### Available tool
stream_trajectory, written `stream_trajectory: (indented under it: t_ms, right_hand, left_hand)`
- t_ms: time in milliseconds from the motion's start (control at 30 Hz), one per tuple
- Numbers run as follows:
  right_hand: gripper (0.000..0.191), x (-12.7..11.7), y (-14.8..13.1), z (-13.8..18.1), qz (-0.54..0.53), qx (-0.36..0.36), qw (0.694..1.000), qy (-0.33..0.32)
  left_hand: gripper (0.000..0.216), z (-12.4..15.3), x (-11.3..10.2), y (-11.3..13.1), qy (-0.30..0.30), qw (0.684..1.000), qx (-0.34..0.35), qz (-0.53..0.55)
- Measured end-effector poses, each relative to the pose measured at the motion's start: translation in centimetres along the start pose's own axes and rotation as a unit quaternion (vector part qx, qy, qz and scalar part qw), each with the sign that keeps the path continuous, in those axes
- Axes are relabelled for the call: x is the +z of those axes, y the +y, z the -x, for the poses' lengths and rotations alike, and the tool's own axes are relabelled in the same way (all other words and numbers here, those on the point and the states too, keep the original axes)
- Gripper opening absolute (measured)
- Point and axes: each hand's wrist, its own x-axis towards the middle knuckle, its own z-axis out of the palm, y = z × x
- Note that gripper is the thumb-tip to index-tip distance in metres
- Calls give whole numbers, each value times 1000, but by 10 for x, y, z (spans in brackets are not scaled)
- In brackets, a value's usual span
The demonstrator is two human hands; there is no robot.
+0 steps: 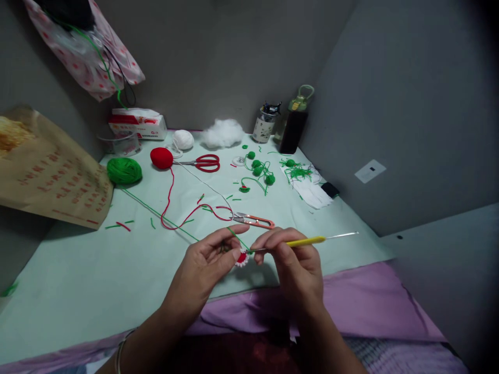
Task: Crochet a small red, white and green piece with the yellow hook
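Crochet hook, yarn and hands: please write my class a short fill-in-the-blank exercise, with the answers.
The right hand holds a crochet hook with a ____ handle.
The left hand pinches a small round piece whose centre is ____.
The yarn ball nearest the paper bag is ____.
Missing words: yellow; red; green.

Pale green tabletop [78, 280] holding red yarn [161, 158], green yarn [125, 171], white yarn [183, 139], scissors [197, 163], snips [248, 218], white fluff [223, 134], a tissue box [137, 124], a pen cup [263, 130], a bottle [294, 130], green balls [270, 179].
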Motion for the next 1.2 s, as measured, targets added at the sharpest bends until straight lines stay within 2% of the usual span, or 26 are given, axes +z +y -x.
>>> stream_trajectory:
  t_ms: [233,433,600,833,1033,1200]
  right_hand:
    - [23,-4,-12,9,182,-76,979,-43]
    - [29,-2,-17,11,302,-181,932,-85]
    - [27,-3,-13,14,279,-165,944,-67]
    - [22,0,-8,13,153,-110,982,-1]
    - [21,2,-5,11,109,-98,989,21]
    - [20,1,-5,11,108,-97,989,7]
  left_hand:
    - [33,4,3,3,34,999,5,-30]
    - [31,4,8,4,55,996,36,-66]
    - [29,4,10,5,51,996,47,-48]
    - [27,4,8,4,40,998,40,-29]
    - [29,4,8,3,39,998,34,-28]
    - [29,4,10,3,33,999,34,-20]
